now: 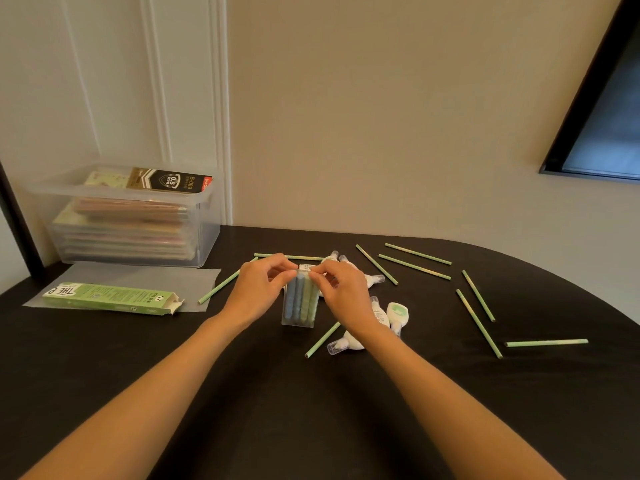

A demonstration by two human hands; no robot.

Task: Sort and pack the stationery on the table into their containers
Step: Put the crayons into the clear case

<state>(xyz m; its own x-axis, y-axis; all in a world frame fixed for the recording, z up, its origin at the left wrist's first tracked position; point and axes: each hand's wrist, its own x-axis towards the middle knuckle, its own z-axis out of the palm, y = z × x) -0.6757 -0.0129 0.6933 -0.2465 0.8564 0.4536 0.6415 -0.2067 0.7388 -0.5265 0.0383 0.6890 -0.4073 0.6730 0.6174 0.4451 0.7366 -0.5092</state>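
Centrally on the black counter point(311, 427), standing upright: a small clear plastic case point(300, 308), packed side by side with blue and green stick-shaped pieces, kind not readable. Held at its top from both sides: left hand point(258, 289) curled round the upper left corner, right hand point(341, 292) pinching the top flap between thumb and forefinger, fingertips of the two hands nearly meeting beside a small white label. Scattered flat around it: green pencils point(479, 323), most of them off to the right and well apart from one another, two more behind and left of the left hand, another slanting out from under the right wrist. Just behind and right of the case, partly hidden by the right hand: white correction tape dispensers point(398, 313) with clear caps, one of them lying close below the right forearm and touching that slanting pencil. Far left: a green pencil box point(110, 299) on its side, end flaps open toward the case, resting on a translucent sheet point(145, 273). Behind the sheet, against the wall: a clear storage bin point(128, 237) stacked with flat packs, topped by a black box marked 0.5 mm point(173, 181). Upper right: a dark-framed window point(606, 133).
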